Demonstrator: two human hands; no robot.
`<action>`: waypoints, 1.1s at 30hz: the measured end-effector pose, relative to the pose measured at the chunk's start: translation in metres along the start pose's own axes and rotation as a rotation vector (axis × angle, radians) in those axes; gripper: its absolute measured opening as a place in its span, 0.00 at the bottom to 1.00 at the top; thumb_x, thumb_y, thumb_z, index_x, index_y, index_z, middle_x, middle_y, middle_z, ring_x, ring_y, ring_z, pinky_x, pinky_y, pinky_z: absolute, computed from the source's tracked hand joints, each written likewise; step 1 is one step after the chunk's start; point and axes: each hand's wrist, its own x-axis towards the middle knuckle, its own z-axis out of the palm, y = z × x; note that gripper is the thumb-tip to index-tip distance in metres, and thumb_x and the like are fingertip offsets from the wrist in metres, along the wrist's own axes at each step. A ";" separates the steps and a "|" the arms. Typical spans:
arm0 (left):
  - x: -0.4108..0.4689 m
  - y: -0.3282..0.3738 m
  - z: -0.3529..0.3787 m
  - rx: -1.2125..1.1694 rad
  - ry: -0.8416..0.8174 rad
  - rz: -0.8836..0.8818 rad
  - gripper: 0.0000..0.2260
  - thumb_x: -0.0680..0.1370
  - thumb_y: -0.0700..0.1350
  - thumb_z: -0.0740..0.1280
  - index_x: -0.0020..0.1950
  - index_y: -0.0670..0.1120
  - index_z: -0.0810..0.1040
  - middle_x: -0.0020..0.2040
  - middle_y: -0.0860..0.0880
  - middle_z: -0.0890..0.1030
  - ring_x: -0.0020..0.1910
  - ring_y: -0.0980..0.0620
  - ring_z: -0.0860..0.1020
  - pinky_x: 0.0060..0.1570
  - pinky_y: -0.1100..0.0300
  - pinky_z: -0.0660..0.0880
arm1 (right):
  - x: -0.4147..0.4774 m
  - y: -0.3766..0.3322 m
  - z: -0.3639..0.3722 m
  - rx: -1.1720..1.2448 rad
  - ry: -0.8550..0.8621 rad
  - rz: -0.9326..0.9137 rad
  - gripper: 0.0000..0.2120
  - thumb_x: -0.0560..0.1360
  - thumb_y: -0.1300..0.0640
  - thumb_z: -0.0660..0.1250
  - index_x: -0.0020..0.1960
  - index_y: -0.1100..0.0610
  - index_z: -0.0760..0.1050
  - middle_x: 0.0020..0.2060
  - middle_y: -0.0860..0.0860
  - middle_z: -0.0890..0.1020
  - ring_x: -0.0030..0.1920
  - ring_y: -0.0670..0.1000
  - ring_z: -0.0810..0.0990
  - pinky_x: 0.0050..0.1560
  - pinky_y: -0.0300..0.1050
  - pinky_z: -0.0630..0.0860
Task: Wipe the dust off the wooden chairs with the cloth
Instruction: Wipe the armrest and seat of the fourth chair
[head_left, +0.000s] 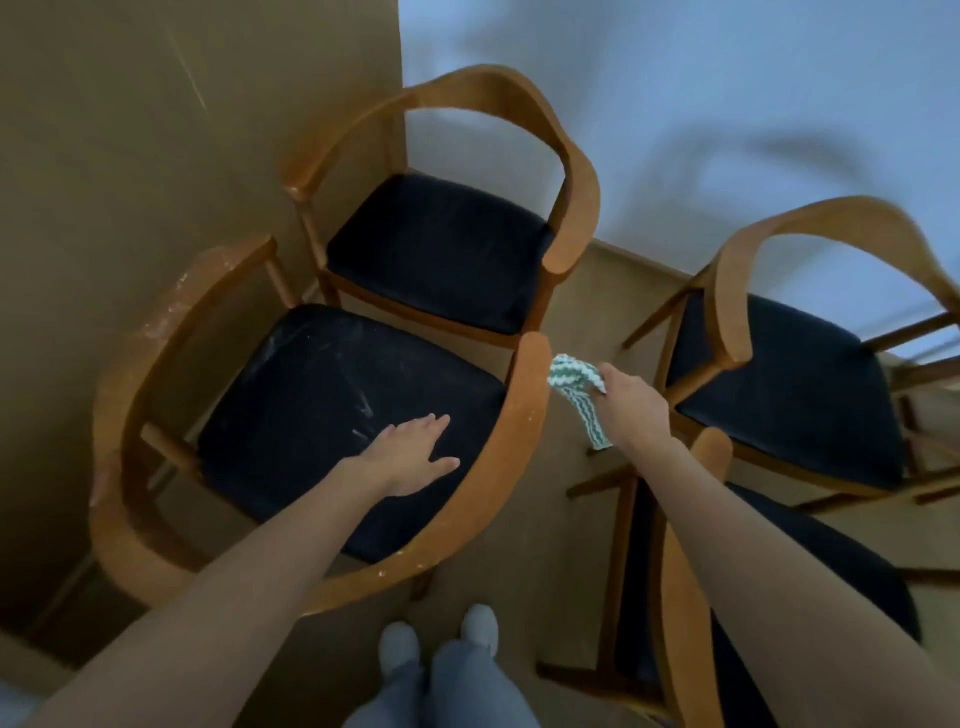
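Note:
Several wooden chairs with dark seats stand around me. The nearest chair (519, 426) is at my left front, its curved backrest rail toward me and its seat marked with pale dust streaks. My left hand (415, 454) reaches over that rail with straight fingers spread just above the dusty seat. My right hand (631, 402) grips a green-and-white striped cloth (574, 387), bunched at the top with a tail hanging down. The cloth sits right beside the end of the near chair's right armrest.
A second chair (566, 171) stands behind the near one, against a tan wall (130, 156). A third chair (737, 291) is at the right and a fourth chair (685, 597) by my right arm. My feet (441, 644) stand on beige floor between them.

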 end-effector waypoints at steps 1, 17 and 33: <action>0.005 -0.001 0.010 -0.008 -0.014 -0.001 0.31 0.81 0.56 0.55 0.78 0.46 0.46 0.78 0.46 0.51 0.76 0.49 0.52 0.74 0.50 0.52 | 0.001 0.001 0.011 0.035 0.026 0.010 0.13 0.80 0.55 0.55 0.64 0.54 0.69 0.51 0.55 0.80 0.49 0.56 0.78 0.41 0.45 0.68; 0.073 -0.010 0.115 -0.227 0.106 -0.002 0.29 0.81 0.59 0.51 0.77 0.54 0.41 0.78 0.52 0.46 0.76 0.54 0.45 0.74 0.55 0.42 | 0.054 -0.010 0.141 0.316 -0.261 -0.122 0.27 0.81 0.43 0.44 0.77 0.48 0.39 0.76 0.48 0.37 0.74 0.49 0.32 0.72 0.46 0.33; 0.065 -0.025 0.114 -0.106 0.062 -0.002 0.48 0.61 0.74 0.24 0.77 0.54 0.43 0.78 0.53 0.48 0.76 0.56 0.45 0.72 0.58 0.41 | 0.046 -0.006 0.140 0.172 -0.269 -0.254 0.27 0.82 0.44 0.45 0.76 0.47 0.36 0.75 0.48 0.35 0.73 0.50 0.29 0.72 0.48 0.33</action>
